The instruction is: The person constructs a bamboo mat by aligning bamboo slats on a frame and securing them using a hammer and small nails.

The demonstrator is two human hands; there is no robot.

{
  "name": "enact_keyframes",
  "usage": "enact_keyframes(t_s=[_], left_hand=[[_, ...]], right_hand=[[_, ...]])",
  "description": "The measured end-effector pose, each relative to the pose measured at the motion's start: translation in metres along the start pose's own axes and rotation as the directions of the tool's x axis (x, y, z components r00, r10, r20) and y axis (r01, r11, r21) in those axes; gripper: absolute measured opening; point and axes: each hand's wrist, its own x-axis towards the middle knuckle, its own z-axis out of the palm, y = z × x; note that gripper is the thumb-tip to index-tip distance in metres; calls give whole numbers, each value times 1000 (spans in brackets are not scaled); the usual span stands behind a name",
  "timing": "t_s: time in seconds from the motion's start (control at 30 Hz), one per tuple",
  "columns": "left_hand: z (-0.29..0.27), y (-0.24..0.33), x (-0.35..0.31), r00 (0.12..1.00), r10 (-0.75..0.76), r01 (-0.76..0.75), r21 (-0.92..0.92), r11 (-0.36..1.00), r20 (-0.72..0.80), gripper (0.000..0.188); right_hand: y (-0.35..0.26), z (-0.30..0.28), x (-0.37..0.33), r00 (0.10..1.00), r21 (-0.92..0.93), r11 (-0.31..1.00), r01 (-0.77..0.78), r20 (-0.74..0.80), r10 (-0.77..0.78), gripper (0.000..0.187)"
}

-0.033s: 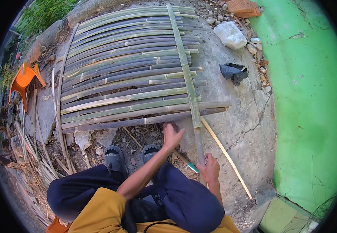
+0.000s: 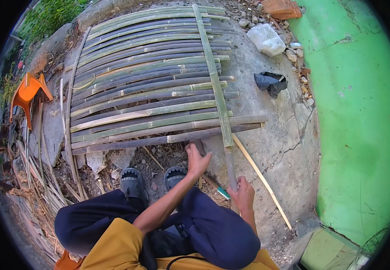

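**Hand and Pole Positions**

Right hand (image 2: 243, 193): fingers closed around the grey pole (image 2: 231, 167), which extends forward from the grip, in line with the green strip (image 2: 214, 81) across the slats (image 2: 147, 113). Left hand (image 2: 197, 163): beside the nearest slat (image 2: 159, 141) (fingertips unclear; grip cannot be told).

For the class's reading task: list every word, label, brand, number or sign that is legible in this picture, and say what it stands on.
None can be read.
The bamboo shows only joints and streaks; the green wall, cracks and scuffs.
No legible lettering shows on the black bag, orange chair or sandals.
Any mark on the green-tipped stick is too small to read.
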Motion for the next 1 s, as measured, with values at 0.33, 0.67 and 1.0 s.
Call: enact_keyframes(t_s=[0.33, 0.67, 1.0], left_hand=[[-11, -20, 6, 820, -333, 521, -367, 770, 464, 47], [4, -20, 8, 834, -246, 438, -320, 840, 494, 56], [-4, 7, -10, 676, -178, 474, -237, 848, 715, 69]], right_hand=[[0, 42, -24, 994, -25, 1000, 9, 113, -6, 40], [-3, 53, -20, 996, 71, 997, -22, 91, 15, 40], [-2, 39, -1, 971, -78, 994, -71, 223, 87, 52]])
